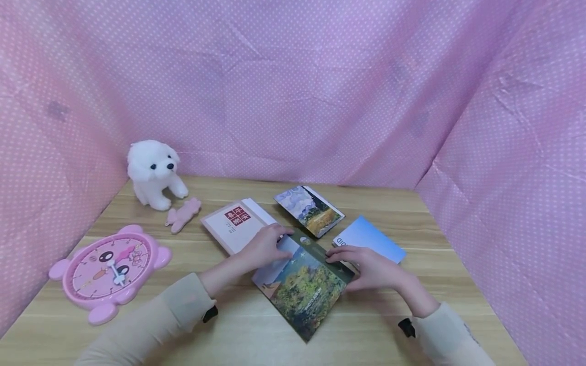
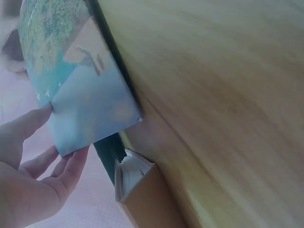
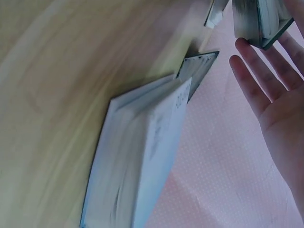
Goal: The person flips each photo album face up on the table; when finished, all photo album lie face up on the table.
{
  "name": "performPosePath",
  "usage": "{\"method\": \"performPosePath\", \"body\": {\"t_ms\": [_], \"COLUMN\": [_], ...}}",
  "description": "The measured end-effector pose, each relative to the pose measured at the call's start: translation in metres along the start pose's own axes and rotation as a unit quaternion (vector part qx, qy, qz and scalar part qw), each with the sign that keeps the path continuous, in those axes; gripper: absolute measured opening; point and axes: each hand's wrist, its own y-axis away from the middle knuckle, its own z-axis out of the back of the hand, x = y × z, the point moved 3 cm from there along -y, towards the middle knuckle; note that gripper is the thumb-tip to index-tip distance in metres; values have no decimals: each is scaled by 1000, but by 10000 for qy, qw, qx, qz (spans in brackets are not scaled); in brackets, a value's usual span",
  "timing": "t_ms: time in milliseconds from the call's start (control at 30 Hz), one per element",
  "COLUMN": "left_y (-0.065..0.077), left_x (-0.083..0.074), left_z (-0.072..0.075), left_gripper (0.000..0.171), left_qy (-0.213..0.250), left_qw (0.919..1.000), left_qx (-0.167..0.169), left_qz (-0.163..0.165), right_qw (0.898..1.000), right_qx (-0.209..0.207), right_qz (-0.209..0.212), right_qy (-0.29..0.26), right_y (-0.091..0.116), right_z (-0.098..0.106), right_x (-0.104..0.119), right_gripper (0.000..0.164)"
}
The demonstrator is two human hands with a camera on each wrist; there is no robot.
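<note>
A photo album (image 1: 309, 292) with a painted garden cover and a dark green band is held tilted above the table. At its upper left corner, my left hand (image 1: 267, 247) grips it, thumb on the cover and fingers behind, as the left wrist view shows. My right hand (image 1: 373, 267) holds the right end, fingers over the banded edge and thumb at the side. In the right wrist view, fingertips touch the end of the album (image 3: 270, 21). Behind the album lie a beige book (image 1: 224, 231) with red characters and a book with a wheat-field painting (image 1: 311, 211).
A blue-white book (image 1: 371, 241) lies just beyond my right hand. To the left are a pink bear-shaped clock (image 1: 110, 269), a small pink plush (image 1: 184, 214) and a white plush dog (image 1: 155, 173). Pink dotted cloth (image 1: 293, 91) walls in the wooden table (image 1: 220, 330).
</note>
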Motion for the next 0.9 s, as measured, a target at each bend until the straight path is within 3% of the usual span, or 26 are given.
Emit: {"method": "performPosePath", "body": {"t_ms": [467, 700, 900], "left_y": [-5, -7, -9], "left_x": [-4, -8, -13], "left_z": [6, 9, 11], "left_gripper": [55, 55, 54], "left_qy": [519, 1002, 1439], "left_qw": [9964, 9906, 9835], "left_qx": [-666, -919, -1067], "left_qz": [-65, -173, -253], "right_qw": [9969, 9895, 9865], "right_qx": [-593, -572, -786], "right_qz": [47, 16, 201], "right_qy": [-512, -1327, -1420], "right_y": [3, 2, 1], "right_z": [21, 30, 40], "right_x": [-4, -3, 0], "right_gripper": [74, 83, 84]}}
